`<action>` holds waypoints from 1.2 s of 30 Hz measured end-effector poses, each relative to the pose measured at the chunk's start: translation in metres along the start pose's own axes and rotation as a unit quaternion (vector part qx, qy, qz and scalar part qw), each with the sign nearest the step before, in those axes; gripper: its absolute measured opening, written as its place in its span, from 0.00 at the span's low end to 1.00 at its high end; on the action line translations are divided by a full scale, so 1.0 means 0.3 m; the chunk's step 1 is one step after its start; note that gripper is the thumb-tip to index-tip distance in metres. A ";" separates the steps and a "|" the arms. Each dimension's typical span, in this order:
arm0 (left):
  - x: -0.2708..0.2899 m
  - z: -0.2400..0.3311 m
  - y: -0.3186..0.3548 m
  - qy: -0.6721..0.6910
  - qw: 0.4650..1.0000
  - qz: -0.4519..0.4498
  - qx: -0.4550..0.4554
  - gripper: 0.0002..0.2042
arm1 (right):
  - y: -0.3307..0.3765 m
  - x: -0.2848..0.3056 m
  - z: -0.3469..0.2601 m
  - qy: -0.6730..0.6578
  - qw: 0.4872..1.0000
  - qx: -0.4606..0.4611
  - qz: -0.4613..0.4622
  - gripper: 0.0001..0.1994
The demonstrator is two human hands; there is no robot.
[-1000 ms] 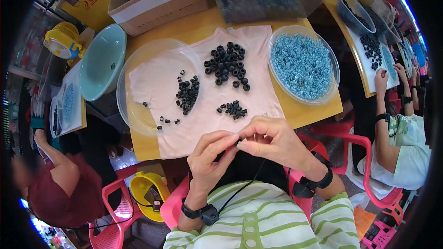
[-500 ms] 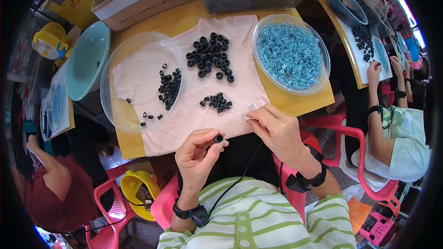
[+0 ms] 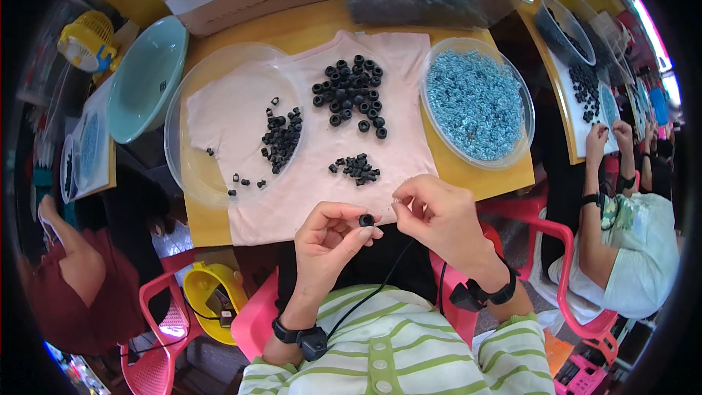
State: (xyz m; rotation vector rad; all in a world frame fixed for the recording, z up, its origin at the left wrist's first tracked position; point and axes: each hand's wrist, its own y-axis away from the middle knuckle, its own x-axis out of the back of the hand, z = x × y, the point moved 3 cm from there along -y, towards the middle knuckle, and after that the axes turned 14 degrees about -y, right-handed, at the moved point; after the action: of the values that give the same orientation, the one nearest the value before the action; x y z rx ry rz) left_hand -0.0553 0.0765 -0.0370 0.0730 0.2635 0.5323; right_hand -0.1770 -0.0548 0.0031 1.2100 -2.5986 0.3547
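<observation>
My left hand (image 3: 329,238) pinches a round hollow black piece (image 3: 366,219) between thumb and fingertips, its opening showing. Close beside it, my right hand (image 3: 439,212) has thumb and forefinger pressed together on a tiny silvery piece (image 3: 397,202), perhaps a small spring; the fingers partly cover it. Both hands hover over the near edge of a pink shirt (image 3: 307,212) spread on the table. On the shirt lie a pile of round black hollow pieces (image 3: 347,91) and a smaller heap of little black plugs (image 3: 357,169).
A clear shallow tub (image 3: 175,153) at left holds more black plugs (image 3: 281,139). At right, a tub (image 3: 528,132) is full of bluish coil-like pieces (image 3: 475,102). Behind stand a cardboard box (image 3: 248,0) and a clear bin (image 3: 417,4). Co-workers (image 3: 621,249) sit on both sides.
The view has shifted, so the table sits a little differently in it. My right hand has drawn off the shirt toward the black piece in my left, which still holds it.
</observation>
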 end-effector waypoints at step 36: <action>0.105 -0.037 -0.022 0.141 0.986 -0.025 0.086 0.09 | -0.215 -0.163 -0.053 0.213 0.960 0.174 -0.049 0.07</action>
State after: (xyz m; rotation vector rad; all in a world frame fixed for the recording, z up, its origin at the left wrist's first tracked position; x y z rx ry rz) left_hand -0.0289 0.0869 -0.0559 0.1591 0.5867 0.4691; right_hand -0.0947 -0.0553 0.0095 1.1972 -2.1534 0.9680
